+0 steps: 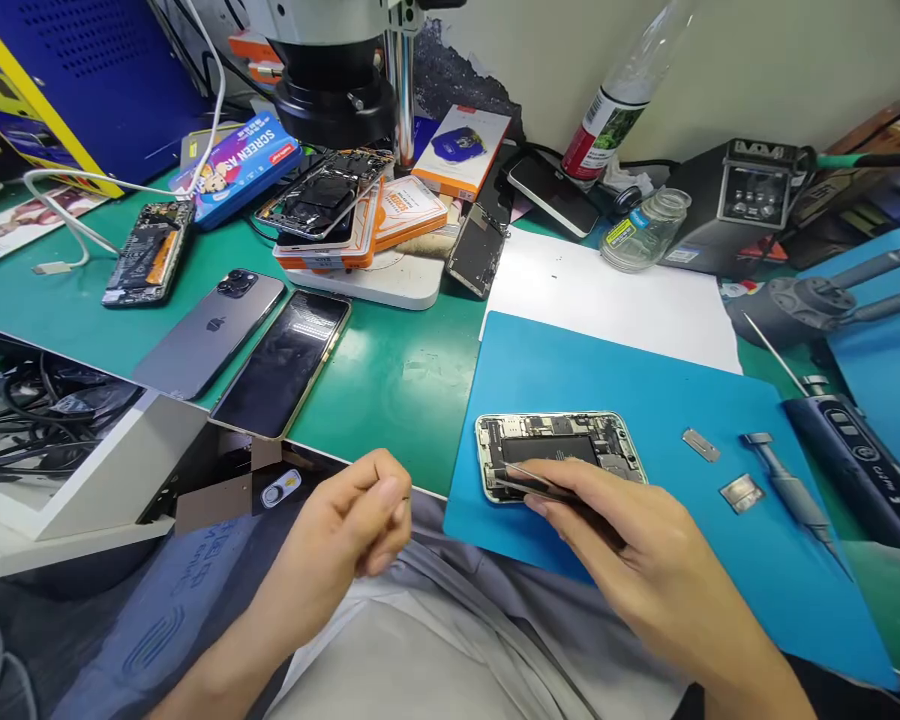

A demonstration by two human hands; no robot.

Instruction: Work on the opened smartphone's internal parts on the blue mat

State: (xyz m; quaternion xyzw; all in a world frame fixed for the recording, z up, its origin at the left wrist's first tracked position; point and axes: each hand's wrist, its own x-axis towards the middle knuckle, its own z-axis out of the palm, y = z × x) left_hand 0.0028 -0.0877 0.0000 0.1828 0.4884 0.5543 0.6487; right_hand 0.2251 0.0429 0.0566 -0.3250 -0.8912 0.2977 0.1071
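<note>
On the blue mat (630, 370) lies an opened phone (551, 445), its near corner hidden under the right hand (645, 570), whose grip is closed on tweezers (529, 485) reaching over the phone's near edge. The left hand (352, 525) curls off the surface; whether its grip pinches anything is unclear.

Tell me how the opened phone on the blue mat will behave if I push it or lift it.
The opened phone lies flat on the blue mat, so it would probably slide rather than tip or roll. Its frame looks rigid, likely staying stiff when lifted. With its insides bared under the tweezers, it is probably fragile; grip the edges.
</note>
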